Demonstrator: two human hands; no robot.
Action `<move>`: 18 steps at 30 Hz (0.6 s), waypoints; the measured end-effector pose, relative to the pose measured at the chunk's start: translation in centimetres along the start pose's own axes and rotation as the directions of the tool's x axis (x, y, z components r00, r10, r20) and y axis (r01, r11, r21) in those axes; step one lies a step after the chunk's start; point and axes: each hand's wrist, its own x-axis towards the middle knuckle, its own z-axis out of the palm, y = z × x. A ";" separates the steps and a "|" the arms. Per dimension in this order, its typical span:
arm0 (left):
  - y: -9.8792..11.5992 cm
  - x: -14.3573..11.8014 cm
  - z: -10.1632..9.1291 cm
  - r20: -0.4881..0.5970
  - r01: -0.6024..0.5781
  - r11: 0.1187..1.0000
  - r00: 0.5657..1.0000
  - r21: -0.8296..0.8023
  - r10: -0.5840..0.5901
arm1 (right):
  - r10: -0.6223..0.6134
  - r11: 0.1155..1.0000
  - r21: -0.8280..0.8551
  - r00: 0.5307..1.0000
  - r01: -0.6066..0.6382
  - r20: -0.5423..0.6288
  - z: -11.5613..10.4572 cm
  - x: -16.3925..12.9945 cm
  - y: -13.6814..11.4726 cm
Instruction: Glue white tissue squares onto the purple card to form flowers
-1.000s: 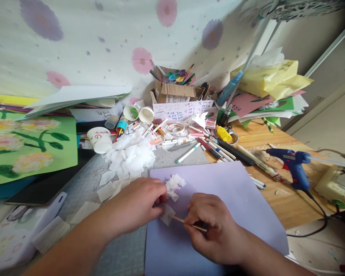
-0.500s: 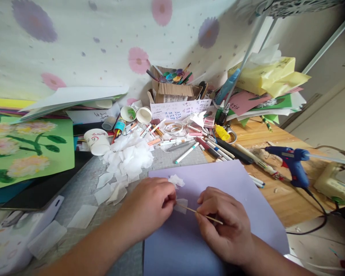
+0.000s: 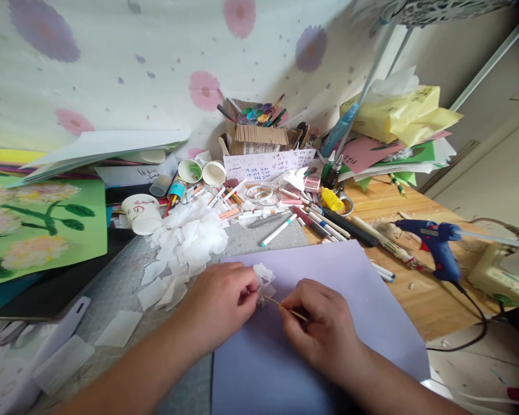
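Note:
My right hand point(image 3: 318, 325) pinches a thin wooden stick point(image 3: 292, 312) that points left over the purple sheet point(image 3: 259, 369). At the stick's far tip is a small crumpled piece of white tissue paper point(image 3: 263, 297). My left hand point(image 3: 229, 302) has its fingers closed at that tip, on the edge of the tissue; the fingertips are partly hidden. Just beyond them, a ruffled white tissue cluster point(image 3: 263, 272) sits on the sheet.
A heap of tissue pieces point(image 3: 194, 236) lies left of the sheet. Markers point(image 3: 279, 230) and pencils are strewn behind it. A blue glue gun point(image 3: 441, 245) rests on the right, with its cord running down. A paper cup point(image 3: 142, 214) stands at the left.
The tissue square that lay flatter by my left fingers is now gathered at the stick's tip. My right hand and the stick have moved left, closer to my left hand.

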 end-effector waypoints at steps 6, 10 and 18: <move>-0.9 -0.1 -1.0 -0.086 0.048 0.994 0.995 -0.103 -0.057 | 0.022 0.999 0.030 0.999 -0.024 0.047 0.0 0.1 0.0; -0.8 0.0 -0.6 -0.070 0.001 0.994 0.997 -0.107 -0.009 | 0.039 0.998 0.050 0.995 -0.044 0.094 0.1 0.1 -0.1; -0.4 0.2 0.5 -0.078 -0.077 0.997 0.994 -0.018 0.075 | 0.027 0.998 0.056 0.998 -0.031 0.064 0.0 0.2 -0.3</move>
